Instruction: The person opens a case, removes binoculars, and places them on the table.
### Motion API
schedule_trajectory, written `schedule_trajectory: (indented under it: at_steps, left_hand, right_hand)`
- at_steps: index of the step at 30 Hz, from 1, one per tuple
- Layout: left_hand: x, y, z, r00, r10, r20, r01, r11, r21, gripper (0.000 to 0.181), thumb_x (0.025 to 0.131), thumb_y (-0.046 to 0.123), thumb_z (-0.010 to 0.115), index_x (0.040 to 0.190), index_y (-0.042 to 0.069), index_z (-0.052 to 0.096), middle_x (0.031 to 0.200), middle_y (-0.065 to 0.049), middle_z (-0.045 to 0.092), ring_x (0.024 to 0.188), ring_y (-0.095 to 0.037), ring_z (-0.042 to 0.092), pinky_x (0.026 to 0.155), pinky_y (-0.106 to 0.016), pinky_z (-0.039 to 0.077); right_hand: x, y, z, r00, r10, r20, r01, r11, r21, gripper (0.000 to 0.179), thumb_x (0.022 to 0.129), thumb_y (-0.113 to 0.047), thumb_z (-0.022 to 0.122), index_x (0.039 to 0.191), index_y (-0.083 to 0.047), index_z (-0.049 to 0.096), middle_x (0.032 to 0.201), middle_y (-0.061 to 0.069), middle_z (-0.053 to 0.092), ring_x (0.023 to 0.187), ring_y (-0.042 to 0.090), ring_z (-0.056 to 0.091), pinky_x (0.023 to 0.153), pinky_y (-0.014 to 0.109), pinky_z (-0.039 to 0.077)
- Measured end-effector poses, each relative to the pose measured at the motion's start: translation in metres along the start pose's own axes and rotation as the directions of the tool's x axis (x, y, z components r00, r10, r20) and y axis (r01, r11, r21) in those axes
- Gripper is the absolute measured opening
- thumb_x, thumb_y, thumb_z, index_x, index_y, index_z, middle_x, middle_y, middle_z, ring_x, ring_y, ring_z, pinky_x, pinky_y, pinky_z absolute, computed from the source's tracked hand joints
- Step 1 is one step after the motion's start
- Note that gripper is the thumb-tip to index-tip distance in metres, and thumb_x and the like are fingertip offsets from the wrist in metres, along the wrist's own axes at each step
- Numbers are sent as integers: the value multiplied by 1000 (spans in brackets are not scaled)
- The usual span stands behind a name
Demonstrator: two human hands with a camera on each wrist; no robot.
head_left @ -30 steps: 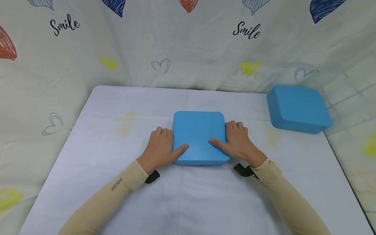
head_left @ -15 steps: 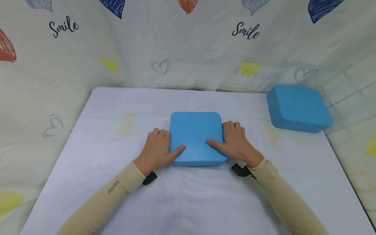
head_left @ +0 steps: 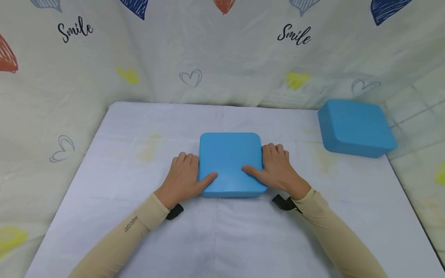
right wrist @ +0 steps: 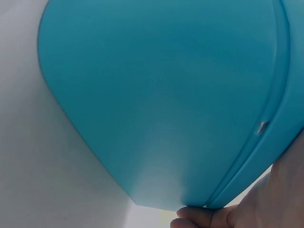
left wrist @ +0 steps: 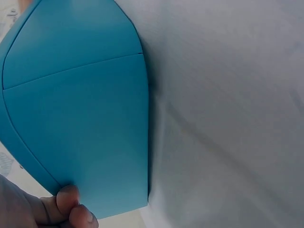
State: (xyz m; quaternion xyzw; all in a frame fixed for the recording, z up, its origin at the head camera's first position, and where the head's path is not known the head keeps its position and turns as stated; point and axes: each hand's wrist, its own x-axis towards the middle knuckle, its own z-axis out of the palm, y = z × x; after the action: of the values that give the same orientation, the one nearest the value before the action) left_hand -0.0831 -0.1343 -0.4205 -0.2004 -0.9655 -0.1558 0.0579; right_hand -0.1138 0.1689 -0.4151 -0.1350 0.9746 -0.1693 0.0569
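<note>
Fingers [head_left: 189, 158] and thumbs pinch a blue box [head_left: 230, 156] from both sides, mid-tabletop [head_left: 215, 243].

The left hand [head_left: 181, 178], at the box's nine o'clock, and the right hand [head_left: 281, 168], at its three, curl their fingers against the side walls, thumbs laid across the top; the wrist views show some fingertips at the far ends of those walls. A black band [head_left: 175, 211] at the left wrist and the tan left sleeve [head_left: 118, 237] lie toward eight o'clock, the other black band [head_left: 284, 202] and tan right sleeve [head_left: 342, 235] toward four. Well apart, between two and three o'clock, a second blue box [head_left: 359, 127] sits near the tabletop's edge. At twelve, a pale cloth [head_left: 226, 46] carries printed hearts and "Smile."
</note>
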Motion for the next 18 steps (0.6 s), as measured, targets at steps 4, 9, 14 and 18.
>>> schedule_trajectory:
  at_steps: [4,9,14,18]
  left_hand:
    - [-1,-4,0,1000,2,10,-2,1000,2,63,94,65,60,95,1,61,84,-9,57,81,-25,44,73,-36,35]
    - [-2,-9,-3,999,-9,35,9,1000,-7,63,94,65,60,95,2,61,83,-7,55,82,-25,44,75,-36,35]
    - [-3,-15,-5,999,-25,46,25,1000,-15,62,93,66,61,93,4,59,79,-5,51,81,-24,42,74,-36,34]
    - [-6,-21,-6,999,-31,42,32,999,-28,60,92,65,63,91,5,58,77,-5,50,81,-23,42,75,-36,33]
  right_hand:
    - [0,-4,2,1000,12,3,-12,1000,-4,90,89,-69,63,131,8,46,113,21,52,111,38,40,94,53,31]
    - [0,-9,3,1000,17,-4,-17,1000,-8,90,88,-70,63,130,7,47,111,20,52,109,37,40,92,51,30]
    - [3,-16,5,1000,7,-4,-7,1000,-3,90,88,-70,63,130,7,47,111,20,52,112,38,41,94,52,31]
    - [5,-21,7,1000,-3,-7,3,1000,-3,88,89,-71,63,128,7,48,109,19,52,112,38,41,94,52,31]
